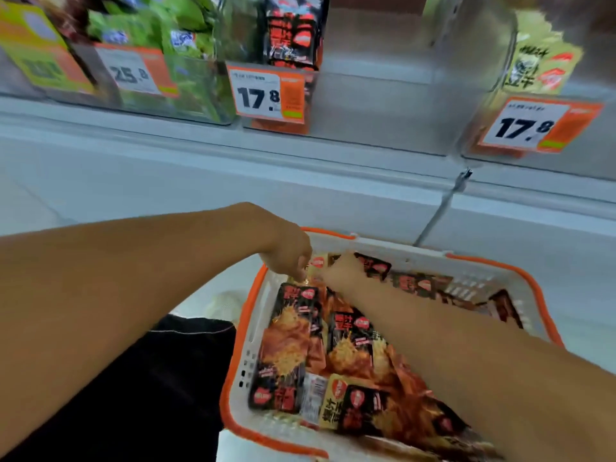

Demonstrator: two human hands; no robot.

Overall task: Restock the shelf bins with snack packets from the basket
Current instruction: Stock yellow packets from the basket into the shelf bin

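A white basket with an orange rim (pixel 233 371) sits on the floor, full of several black-and-orange snack packets (pixel 286 348). Both my hands reach into its far left corner. My left hand (pixel 290 255) curls its fingers down onto a pale yellow packet (pixel 316 263) at the basket's back edge. My right hand (pixel 343 271) grips the same packet from the right side. Above, the clear shelf bin (pixel 366 78) behind a 17.8 price tag holds a few upright black-and-orange packets (pixel 293 28) at its left end.
A bin of green packets (pixel 156 31) with a 25.8 tag stands at the left. A bin with yellow packets (pixel 536 65) and another 17.8 tag is at the right. The white shelf ledge (pixel 300 168) runs across above the basket. My dark-clothed knee (pixel 166 378) is beside the basket.
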